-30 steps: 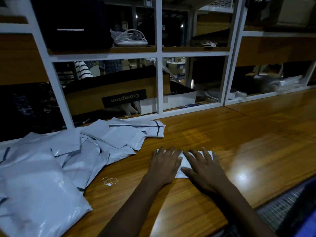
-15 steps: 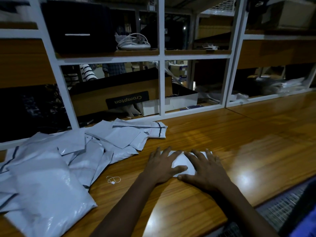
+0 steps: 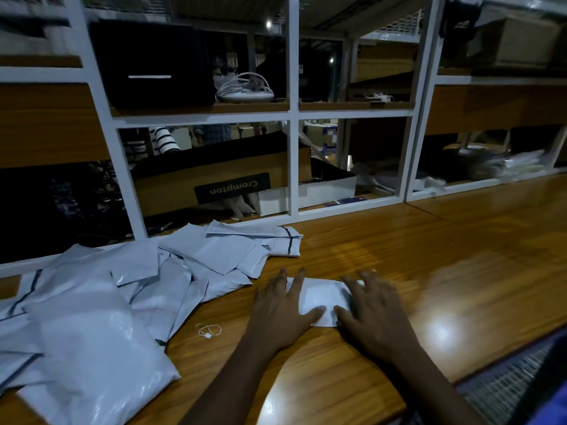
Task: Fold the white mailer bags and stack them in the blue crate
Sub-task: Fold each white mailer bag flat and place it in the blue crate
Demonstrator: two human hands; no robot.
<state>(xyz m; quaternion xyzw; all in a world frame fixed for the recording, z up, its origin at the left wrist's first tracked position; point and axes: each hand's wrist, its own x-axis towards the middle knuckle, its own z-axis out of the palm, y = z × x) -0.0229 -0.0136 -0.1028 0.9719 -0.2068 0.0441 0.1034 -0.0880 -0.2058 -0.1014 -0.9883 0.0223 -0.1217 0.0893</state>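
A small folded white mailer bag [image 3: 322, 297] lies flat on the wooden table [image 3: 429, 271]. My left hand [image 3: 280, 308] presses its left part with spread straight fingers. My right hand [image 3: 372, 314] lies flat on its right part, fingers spread. A loose pile of unfolded white mailer bags [image 3: 129, 289] covers the table's left side, with a large stuffed one [image 3: 89, 363] nearest me. At the bottom right corner a blue crate [image 3: 521, 381] with a mesh wall shows in part.
A white-framed shelf unit [image 3: 293, 118] stands along the table's far edge, holding a Crompton cardboard box [image 3: 227, 182] and other boxes. A small white string tag [image 3: 208, 330] lies on the wood left of my left forearm.
My hands have slid apart across the folded bag, exposing more of its middle. The camera has tilted slightly, shifting the scene down.
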